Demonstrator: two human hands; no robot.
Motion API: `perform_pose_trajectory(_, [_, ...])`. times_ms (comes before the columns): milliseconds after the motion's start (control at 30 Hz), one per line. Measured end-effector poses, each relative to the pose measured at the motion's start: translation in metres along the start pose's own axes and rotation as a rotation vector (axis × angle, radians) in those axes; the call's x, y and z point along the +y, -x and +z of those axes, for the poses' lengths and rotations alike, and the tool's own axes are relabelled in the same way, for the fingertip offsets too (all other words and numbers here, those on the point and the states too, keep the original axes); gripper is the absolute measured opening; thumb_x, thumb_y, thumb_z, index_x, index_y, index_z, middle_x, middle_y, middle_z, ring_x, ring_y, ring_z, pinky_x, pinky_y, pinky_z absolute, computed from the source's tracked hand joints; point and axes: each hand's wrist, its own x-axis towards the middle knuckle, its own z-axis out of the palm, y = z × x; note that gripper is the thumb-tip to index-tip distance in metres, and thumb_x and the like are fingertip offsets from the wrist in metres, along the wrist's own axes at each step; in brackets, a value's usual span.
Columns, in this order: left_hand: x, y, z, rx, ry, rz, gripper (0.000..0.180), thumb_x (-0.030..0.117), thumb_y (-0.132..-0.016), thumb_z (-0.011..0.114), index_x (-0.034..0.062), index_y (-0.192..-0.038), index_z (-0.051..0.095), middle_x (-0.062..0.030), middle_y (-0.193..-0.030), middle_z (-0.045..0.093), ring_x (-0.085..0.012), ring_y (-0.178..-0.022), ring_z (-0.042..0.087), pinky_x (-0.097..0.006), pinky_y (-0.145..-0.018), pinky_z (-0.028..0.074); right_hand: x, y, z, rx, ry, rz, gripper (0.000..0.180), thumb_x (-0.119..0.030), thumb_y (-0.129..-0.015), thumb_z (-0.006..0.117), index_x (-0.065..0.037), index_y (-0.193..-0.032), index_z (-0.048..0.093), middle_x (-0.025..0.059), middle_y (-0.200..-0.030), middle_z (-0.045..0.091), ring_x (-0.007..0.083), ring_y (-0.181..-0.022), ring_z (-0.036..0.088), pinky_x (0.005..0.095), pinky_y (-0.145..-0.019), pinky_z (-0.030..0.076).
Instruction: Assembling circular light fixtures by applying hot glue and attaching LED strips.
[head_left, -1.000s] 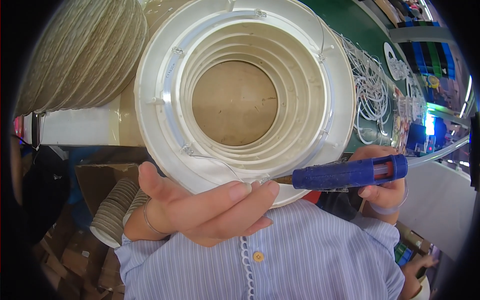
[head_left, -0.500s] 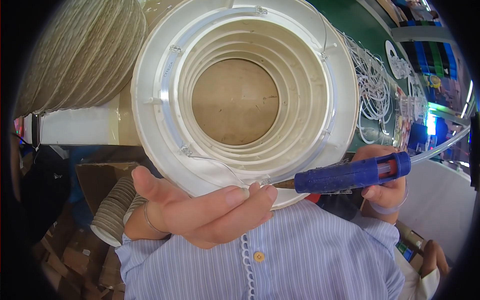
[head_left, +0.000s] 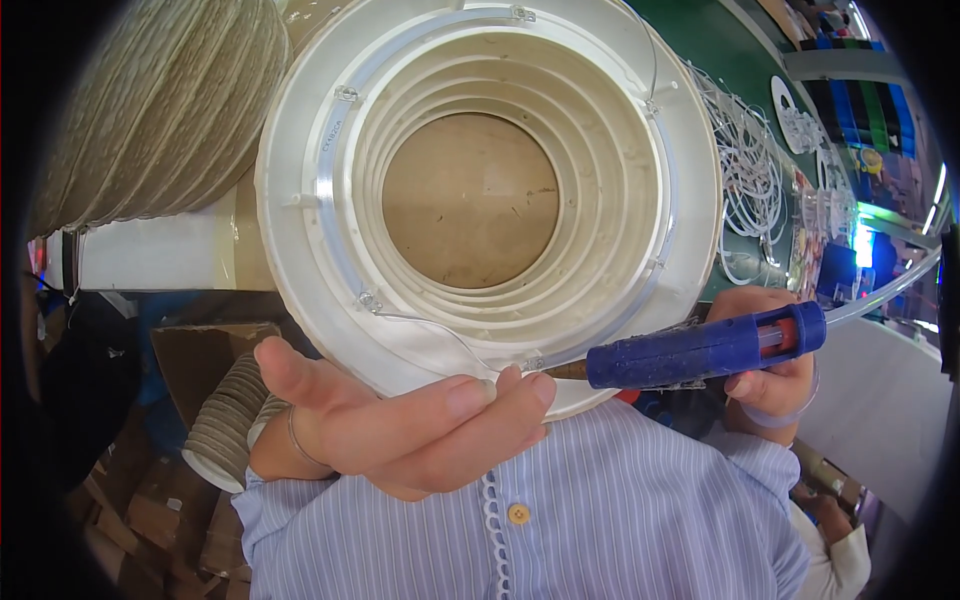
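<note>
A round white ring-shaped housing (head_left: 300,250) with a stepped inner wall faces up in front of me. Curved clear strips (head_left: 328,180) run round it, ending in small clear clips. From the lower left clip, a thin wire (head_left: 440,324) curves to the near rim. My left hand (head_left: 400,425) is at that rim, fingers stretched and thumb apart; its fingertips touch the wire's end. A blue hot glue gun (head_left: 690,355) lies in my right hand (head_left: 775,375), whose fingers are closed round it, partly hidden. Its brown nozzle points left, against the clip beside my left fingertips.
A large ribbed beige cylinder (head_left: 165,110) stands at the upper left. Tangled white wires (head_left: 745,170) lie on the green table (head_left: 695,30) at the right. Cardboard boxes (head_left: 190,365) and a stack of ribbed cups (head_left: 225,415) are below left. Another person's arm (head_left: 832,520) shows at lower right.
The white housing has shifted slightly toward the left. Both hands and the glue gun stay nearly in place. At the lower right, the other person's arm has moved down and left.
</note>
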Motion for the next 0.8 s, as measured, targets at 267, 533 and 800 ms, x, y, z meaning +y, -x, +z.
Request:
perform_pose_trajectory(267, [0.0,0.0,-0.002,-0.033,-0.007,0.035,0.016,0.036,-0.077,0.047,0.0222,-0.077,0.055,0.0213,-0.091,0.052,0.0033,-0.097,0.041,-0.051,-0.102,-0.003,-0.002,0.001,0.018,0.237,-0.002,0.009,0.041,-0.033,-0.054,0.074,0.001,-0.069,0.055,0.0082,-0.063,0.054,0.0154,-0.052,0.048,0.0241,-0.047,0.035])
perform_pose_trajectory(533, [0.002,-0.002,0.003,0.046,-0.016,0.006,0.015,0.034,-0.077,0.047,0.0222,-0.072,0.055,0.0216,-0.088,0.052,0.0034,-0.096,0.041,-0.051,-0.102,-0.003,-0.004,0.01,0.002,0.044,-0.08,0.116,0.056,-0.019,-0.055,0.076,0.004,-0.097,0.048,0.0107,-0.085,0.057,0.0147,-0.074,0.055,0.0259,-0.068,0.042])
perform_pose_trajectory(800, [0.005,-0.001,0.006,0.051,-0.031,0.031,0.017,0.035,-0.075,0.049,0.0221,-0.067,0.055,0.0217,-0.091,0.051,0.0,-0.097,0.041,-0.056,-0.099,-0.002,-0.002,0.005,0.015,0.2,-0.007,0.004,0.046,-0.034,-0.056,0.074,0.001,-0.079,0.055,0.0084,-0.067,0.054,0.0153,-0.055,0.048,0.025,-0.048,0.034])
